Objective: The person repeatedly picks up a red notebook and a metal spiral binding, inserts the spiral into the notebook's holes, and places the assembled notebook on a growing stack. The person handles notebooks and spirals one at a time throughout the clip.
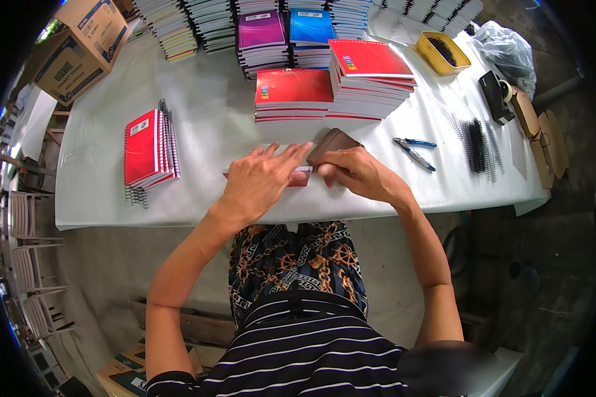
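My left hand (258, 180) lies over a small red notebook (299, 180) near the table's front edge, its fingers stretched out and spread. Most of that notebook is hidden beneath it; a strip of white page edge and part of the red cover show. At the notebook's right end my right hand (361, 173) has its thumb and fingers pinched together; what they hold, if anything, is too small to make out. Just beyond those fingertips rests a brown block (335, 143), partly covered by the right hand.
Red notebooks (295, 86) are stacked ahead, with taller piles behind. Spiral-bound red notebooks (142, 147) lie left. On the right are blue-handled pliers (417, 153), black wire coils (475, 147), a yellow container (444, 53) and a tape dispenser (495, 98). A cardboard box (73, 66) stands far left.
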Motion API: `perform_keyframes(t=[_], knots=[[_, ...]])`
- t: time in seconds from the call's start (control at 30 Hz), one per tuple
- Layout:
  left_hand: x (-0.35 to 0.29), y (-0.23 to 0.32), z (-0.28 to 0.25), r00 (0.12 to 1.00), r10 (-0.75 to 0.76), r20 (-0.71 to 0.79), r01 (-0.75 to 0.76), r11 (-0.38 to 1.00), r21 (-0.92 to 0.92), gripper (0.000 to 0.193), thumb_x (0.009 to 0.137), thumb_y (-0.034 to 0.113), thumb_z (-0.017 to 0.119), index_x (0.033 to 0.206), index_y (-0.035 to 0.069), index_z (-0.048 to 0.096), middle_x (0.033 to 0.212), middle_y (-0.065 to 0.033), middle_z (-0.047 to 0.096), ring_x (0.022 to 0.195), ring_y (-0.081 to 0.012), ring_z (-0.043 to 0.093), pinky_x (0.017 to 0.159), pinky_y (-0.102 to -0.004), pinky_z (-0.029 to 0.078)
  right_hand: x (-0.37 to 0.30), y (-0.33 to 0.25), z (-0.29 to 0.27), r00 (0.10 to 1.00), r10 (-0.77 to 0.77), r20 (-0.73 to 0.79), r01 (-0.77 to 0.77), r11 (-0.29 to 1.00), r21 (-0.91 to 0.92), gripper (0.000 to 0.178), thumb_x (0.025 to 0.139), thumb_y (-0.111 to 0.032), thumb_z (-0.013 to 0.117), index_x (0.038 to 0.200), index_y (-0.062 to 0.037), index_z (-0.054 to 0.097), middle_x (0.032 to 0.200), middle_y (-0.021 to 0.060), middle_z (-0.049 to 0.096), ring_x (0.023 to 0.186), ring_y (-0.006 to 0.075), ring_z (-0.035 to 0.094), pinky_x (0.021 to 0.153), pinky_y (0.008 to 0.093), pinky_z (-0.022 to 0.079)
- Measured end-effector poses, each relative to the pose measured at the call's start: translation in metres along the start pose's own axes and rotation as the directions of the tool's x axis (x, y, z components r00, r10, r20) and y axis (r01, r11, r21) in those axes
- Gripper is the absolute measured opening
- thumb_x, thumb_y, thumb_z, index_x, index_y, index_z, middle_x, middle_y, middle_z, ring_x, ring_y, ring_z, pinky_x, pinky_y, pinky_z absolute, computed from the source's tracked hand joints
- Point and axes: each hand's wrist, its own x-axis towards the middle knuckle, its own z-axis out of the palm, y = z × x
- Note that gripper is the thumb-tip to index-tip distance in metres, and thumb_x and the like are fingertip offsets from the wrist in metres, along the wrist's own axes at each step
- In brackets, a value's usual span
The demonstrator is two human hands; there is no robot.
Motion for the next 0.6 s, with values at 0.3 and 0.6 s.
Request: perform_keyframes(t=[0.3,0.6], knots=[[0.001,0.008,0.001,1.000,-0.022,-0.019,0.022,0.999,0.037,0.063,0.087,0.035,0.066,0.145,0.023,0.045,0.123,-0.0050,0.066,0.105,-0.0259,0.068,0.076,-0.0376,0.058,-0.009,-0.015,0.025,0.907,-0.156,-0.390,0.087,0.978,-0.189,0.020,0.091,-0.014,0.062,0.105,-0.0023,0.054,0.095,0.0192,0.063,0.086,0.0399,0.063,0.071,0.0487,0.049],[-0.011,0.010,0.000,0.988,0.119,0.099,-0.120,0.993,0.002,0.067,0.085,0.044,0.064,0.147,0.031,0.041,0.125,0.0027,0.065,0.098,-0.0232,0.070,0.065,-0.0381,0.059,-0.024,0.030,0.008,0.899,-0.135,-0.417,-0.006,0.948,-0.319,0.038,0.077,-0.029,0.079,0.094,-0.0005,0.061,0.112,0.0189,0.060,0.095,0.0376,0.060,0.085,0.0447,0.049]])
